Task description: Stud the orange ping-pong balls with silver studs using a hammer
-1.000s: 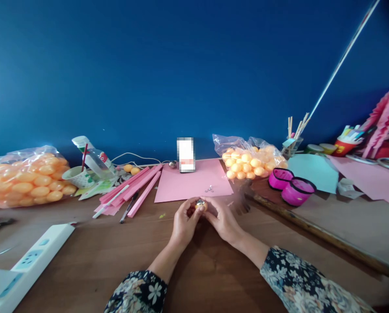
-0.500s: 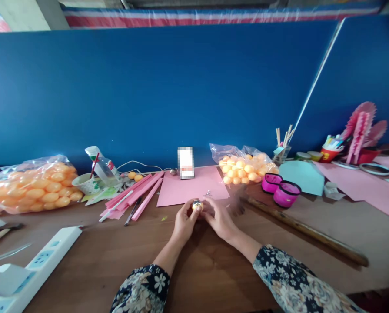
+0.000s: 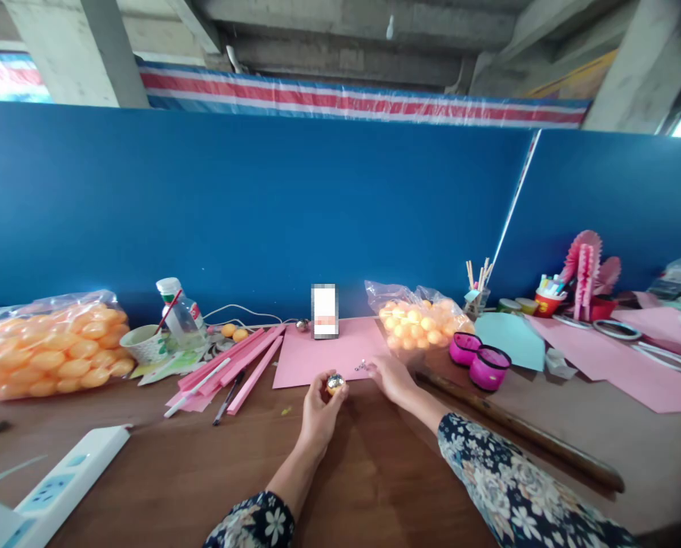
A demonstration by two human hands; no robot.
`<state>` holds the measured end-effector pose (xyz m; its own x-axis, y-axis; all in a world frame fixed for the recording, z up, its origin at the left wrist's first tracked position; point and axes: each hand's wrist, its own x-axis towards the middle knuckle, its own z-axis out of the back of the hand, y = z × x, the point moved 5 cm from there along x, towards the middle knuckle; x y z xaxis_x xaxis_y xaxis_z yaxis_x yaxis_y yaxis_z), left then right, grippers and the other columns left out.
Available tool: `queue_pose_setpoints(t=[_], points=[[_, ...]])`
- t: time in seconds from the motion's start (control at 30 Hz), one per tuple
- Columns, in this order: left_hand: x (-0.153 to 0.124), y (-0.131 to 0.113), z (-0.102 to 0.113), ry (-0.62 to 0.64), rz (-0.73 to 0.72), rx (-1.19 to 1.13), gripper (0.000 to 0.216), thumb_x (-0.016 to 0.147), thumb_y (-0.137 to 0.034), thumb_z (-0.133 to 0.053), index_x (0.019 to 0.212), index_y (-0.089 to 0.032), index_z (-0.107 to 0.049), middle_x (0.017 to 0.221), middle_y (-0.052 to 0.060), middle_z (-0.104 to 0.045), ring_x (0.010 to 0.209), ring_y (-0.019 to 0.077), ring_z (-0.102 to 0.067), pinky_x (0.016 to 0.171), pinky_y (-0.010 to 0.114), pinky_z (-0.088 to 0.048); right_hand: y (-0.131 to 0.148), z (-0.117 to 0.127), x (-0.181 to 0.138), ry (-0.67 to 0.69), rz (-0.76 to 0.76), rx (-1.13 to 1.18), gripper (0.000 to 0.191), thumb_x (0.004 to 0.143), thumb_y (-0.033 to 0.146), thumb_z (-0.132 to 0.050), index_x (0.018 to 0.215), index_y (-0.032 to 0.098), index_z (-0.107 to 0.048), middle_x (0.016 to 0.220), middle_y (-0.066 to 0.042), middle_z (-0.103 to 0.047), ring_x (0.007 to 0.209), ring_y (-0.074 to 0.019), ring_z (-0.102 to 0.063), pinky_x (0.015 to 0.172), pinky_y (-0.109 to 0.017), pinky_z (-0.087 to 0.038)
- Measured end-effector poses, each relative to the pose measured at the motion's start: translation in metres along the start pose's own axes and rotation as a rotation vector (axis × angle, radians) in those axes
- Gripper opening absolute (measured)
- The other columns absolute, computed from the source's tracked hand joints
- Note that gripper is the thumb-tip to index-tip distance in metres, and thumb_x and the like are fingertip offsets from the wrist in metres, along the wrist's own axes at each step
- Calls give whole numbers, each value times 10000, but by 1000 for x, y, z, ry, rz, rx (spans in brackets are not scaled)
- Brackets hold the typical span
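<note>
My left hand (image 3: 321,407) is closed round a small orange ball with a shiny metal piece (image 3: 334,382), held just above the wooden table (image 3: 374,479). My right hand (image 3: 390,376) lies to the right of it, fingers stretched toward some tiny silver parts (image 3: 363,367) on a pink paper sheet (image 3: 329,352). The right hand holds nothing that I can see.
A bag of orange balls (image 3: 417,320) and two pink cups (image 3: 480,358) stand right of the sheet; a long wooden stick (image 3: 517,428) runs past them. Pink strips (image 3: 231,358), a pen, a bottle (image 3: 179,310), a second ball bag (image 3: 43,354) and a power strip (image 3: 60,479) lie left.
The head has tilted up, showing wall and ceiling. My right hand has let go of the ball and reached right-forward to the pink sheet; my left hand keeps the ball.
</note>
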<state>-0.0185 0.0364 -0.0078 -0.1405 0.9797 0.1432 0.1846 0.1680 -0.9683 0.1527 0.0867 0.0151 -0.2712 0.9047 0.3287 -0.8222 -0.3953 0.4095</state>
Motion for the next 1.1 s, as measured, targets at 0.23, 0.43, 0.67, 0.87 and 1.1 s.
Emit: queue_pose_setpoints(t=[0.23, 0.43, 0.67, 0.87, 1.1], points=[[2, 10, 4, -2, 53, -89, 495, 626, -275, -717, 1086, -160, -573, 1024, 90, -646, 933, 181, -601, 856, 302, -443, -1, -13, 16, 39, -42, -123, 83, 766, 166, -563, 805, 185, -634, 834, -51, -647, 813, -187, -580, 720, -261, -405], [1, 10, -2, 29, 76, -163, 484, 678, -286, -684, 1133, -180, -558, 1062, 80, -636, 966, 177, -594, 915, 325, -421, 0, -14, 11, 42, -43, -132, 148, 822, 160, -479, 847, 182, -623, 863, -63, -641, 848, -190, -564, 740, -261, -391], [-3, 6, -6, 71, 180, -384, 520, 716, -305, -660, 1204, -231, -494, 990, 48, -642, 900, 151, -620, 847, 308, -477, 6, -11, 7, -6, -16, -105, 215, 848, 143, -424, 929, 199, -615, 960, -62, -614, 948, -184, -529, 826, -271, -381], [-4, 5, -9, 124, 244, -477, 407, 724, -266, -656, 1115, -202, -566, 1042, 67, -633, 909, 152, -615, 795, 255, -487, 1, 41, -27, -97, 104, -183, 200, 865, 203, -439, 1015, 207, -571, 1033, -64, -573, 960, -197, -519, 859, -293, -400], [-8, -1, -16, 180, 327, -490, 368, 716, -253, -671, 1068, -176, -594, 919, 66, -658, 809, 134, -627, 723, 229, -491, -55, 60, -84, -55, 31, -555, 310, 831, 124, -439, 1130, 152, -515, 1111, -137, -537, 974, -262, -515, 796, -357, -444]])
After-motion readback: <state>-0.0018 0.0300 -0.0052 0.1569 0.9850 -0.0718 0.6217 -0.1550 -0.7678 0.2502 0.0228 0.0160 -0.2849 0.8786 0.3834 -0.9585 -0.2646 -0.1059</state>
